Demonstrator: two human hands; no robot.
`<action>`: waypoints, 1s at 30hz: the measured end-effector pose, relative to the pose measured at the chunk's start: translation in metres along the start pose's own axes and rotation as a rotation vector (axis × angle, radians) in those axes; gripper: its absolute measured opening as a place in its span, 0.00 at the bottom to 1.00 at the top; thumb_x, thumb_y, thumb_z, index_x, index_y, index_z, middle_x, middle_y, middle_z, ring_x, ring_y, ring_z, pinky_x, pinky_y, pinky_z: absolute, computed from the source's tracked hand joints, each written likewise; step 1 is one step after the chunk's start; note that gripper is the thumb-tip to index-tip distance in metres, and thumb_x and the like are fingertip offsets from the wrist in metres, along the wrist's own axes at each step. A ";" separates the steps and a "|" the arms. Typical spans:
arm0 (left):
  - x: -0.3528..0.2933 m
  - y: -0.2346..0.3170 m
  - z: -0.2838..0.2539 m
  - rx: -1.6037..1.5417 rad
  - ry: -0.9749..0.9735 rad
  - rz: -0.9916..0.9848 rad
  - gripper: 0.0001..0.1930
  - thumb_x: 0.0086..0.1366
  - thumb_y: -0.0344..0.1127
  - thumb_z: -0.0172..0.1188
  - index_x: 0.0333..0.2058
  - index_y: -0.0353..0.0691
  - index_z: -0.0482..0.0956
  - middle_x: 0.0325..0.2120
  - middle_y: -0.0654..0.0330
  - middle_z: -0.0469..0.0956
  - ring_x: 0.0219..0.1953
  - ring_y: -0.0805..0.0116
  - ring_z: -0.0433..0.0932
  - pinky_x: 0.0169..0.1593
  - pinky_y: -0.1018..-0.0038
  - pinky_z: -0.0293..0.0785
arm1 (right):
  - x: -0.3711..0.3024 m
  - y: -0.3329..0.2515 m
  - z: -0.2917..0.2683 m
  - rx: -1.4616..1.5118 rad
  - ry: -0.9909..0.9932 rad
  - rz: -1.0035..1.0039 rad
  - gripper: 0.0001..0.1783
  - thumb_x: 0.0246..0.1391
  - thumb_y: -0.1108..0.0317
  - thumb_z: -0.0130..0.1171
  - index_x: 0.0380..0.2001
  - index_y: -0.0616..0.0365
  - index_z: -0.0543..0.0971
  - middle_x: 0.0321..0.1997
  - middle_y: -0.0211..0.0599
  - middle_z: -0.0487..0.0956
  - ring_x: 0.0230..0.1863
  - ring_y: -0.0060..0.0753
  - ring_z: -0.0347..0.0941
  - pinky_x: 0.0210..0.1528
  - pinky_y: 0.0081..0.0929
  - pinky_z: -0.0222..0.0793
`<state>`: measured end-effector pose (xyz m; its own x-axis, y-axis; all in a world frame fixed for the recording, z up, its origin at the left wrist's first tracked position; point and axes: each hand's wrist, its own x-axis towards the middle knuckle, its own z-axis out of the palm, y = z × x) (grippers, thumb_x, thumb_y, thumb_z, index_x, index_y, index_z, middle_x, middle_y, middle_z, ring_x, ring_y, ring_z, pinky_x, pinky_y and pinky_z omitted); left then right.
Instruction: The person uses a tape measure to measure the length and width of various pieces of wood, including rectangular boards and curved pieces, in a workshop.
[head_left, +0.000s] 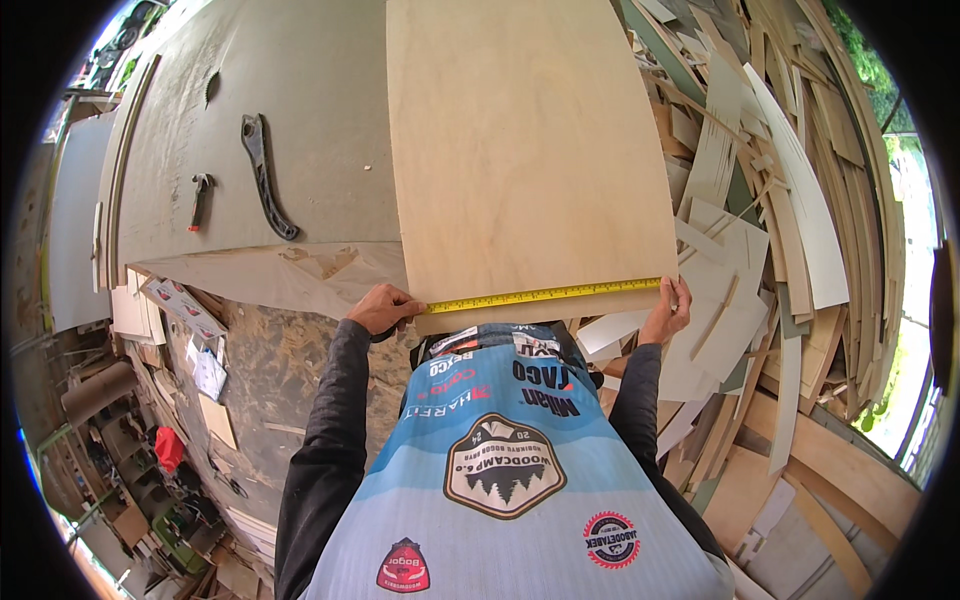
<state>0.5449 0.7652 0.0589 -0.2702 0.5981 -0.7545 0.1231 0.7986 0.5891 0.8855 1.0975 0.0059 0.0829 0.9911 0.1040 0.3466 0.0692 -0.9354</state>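
Observation:
A yellow tape measure blade (540, 297) lies stretched across the near end of a pale plywood sheet (530, 150). At the sheet's left edge, my left hand (387, 309) is closed on one end of the tape, its fingertips pressed together. My right hand (668, 310) grips the other end at the right edge, fingers bent around it. The tape's case does not show; whatever sits inside either palm is hidden. The strip runs nearly straight, tilting slightly up toward the right.
Left of the sheet, the grey-green worktable (320, 140) carries a black push-handle tool (264, 180), a small red-and-black hand tool (201, 202) and a dark jagged piece (211, 90). Many wood offcuts (715, 250) are heaped at right. Scraps and a red cloth-like item (169, 449) lie lower left.

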 end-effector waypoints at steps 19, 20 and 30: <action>0.002 -0.004 0.001 -0.004 0.016 0.013 0.20 0.62 0.47 0.63 0.23 0.32 0.83 0.11 0.63 0.74 0.13 0.76 0.71 0.19 0.74 0.65 | 0.001 0.002 0.000 0.069 -0.001 0.039 0.09 0.50 0.71 0.62 0.34 0.66 0.82 0.49 0.40 0.76 0.52 0.36 0.71 0.55 0.32 0.65; 0.003 -0.006 0.001 -0.003 0.014 0.015 0.20 0.62 0.47 0.63 0.23 0.32 0.83 0.11 0.63 0.74 0.14 0.76 0.71 0.19 0.74 0.65 | 0.001 0.002 0.000 0.060 -0.003 0.031 0.09 0.50 0.71 0.62 0.34 0.66 0.81 0.49 0.41 0.76 0.52 0.36 0.70 0.55 0.32 0.65; 0.002 -0.004 0.001 0.008 0.010 0.007 0.19 0.63 0.46 0.61 0.26 0.33 0.84 0.12 0.62 0.75 0.14 0.76 0.71 0.20 0.74 0.66 | 0.002 0.008 -0.002 0.004 -0.011 0.009 0.10 0.51 0.69 0.62 0.35 0.63 0.81 0.50 0.38 0.76 0.52 0.32 0.70 0.56 0.30 0.64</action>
<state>0.5446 0.7632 0.0544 -0.2791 0.6033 -0.7470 0.1326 0.7947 0.5923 0.8899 1.0996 -0.0008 0.0757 0.9929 0.0919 0.3419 0.0607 -0.9378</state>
